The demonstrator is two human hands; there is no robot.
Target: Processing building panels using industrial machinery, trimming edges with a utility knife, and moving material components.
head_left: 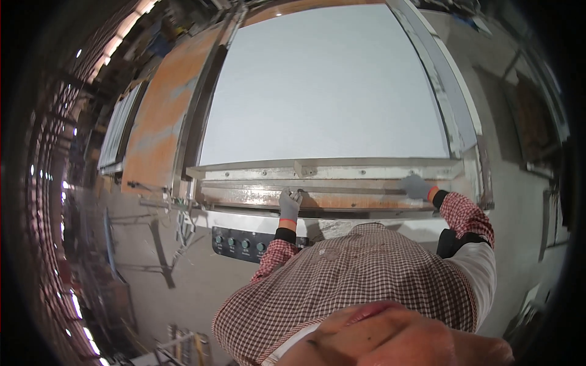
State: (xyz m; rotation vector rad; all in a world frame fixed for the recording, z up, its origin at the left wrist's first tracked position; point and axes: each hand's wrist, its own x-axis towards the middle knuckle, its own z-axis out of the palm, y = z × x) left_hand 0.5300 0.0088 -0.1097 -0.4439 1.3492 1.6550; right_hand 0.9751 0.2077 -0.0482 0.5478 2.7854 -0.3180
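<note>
Both my hands wear grey gloves with orange cuffs. My left hand is at the front edge of the machine bed, its fingers curled beside a long narrow metal strip. A small dark piece shows at its fingertips; what it holds cannot be made out. Over the right end of the strip lies my right hand, fingers together and bent; anything under them is hidden. Beyond both hands, a large white sheet or panel lies flat within a metal frame.
Below my left hand is a black control panel with several green knobs. An orange-brown board stands left of the frame, with stacked pale panels farther left. A metal side rail borders the right. Concrete floor surrounds the machine.
</note>
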